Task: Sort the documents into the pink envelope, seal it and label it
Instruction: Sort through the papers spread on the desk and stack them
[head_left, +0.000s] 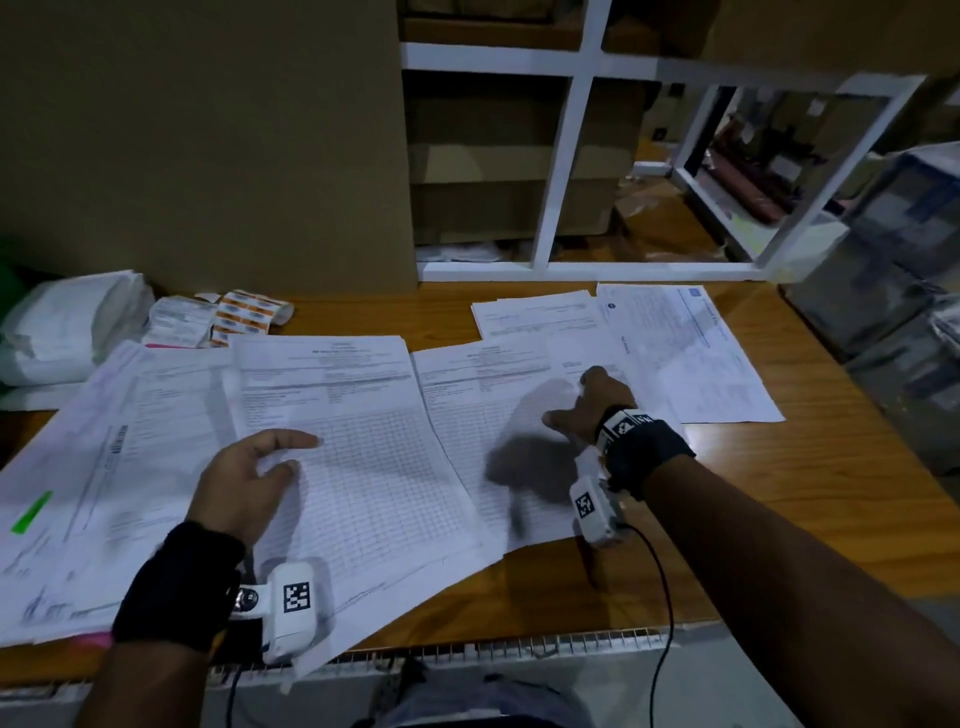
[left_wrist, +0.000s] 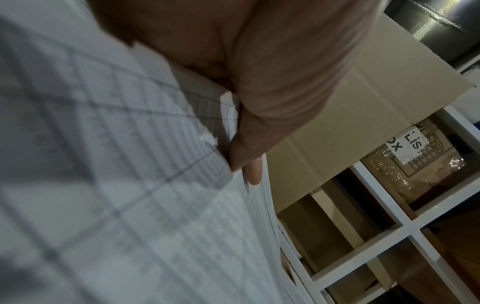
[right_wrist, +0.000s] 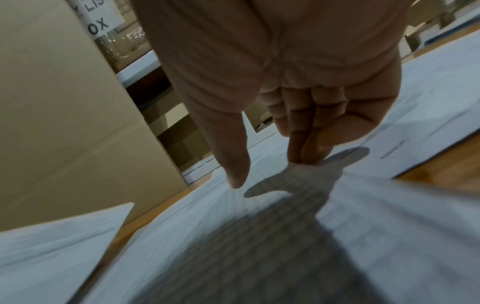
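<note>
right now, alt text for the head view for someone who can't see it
Two bare hands work over gridded forms spread across a wooden desk: the left hand grips the edge of a gridded sheet, and the right hand rests fingertips on the neighbouring sheet. White shelving stands behind.

We see a wooden desk (head_left: 810, 499) in dim light. Behind it stands a tall cardboard panel (head_left: 208, 145), and beside that a white shelf frame (head_left: 563, 156) holding brown boxes (head_left: 483, 161), one box label (left_wrist: 407, 147) partly readable.

Wooden table (head_left: 810, 499) bears spread documents (head_left: 363, 447), label sheets (head_left: 244, 314) and white packets (head_left: 67, 327).
</note>
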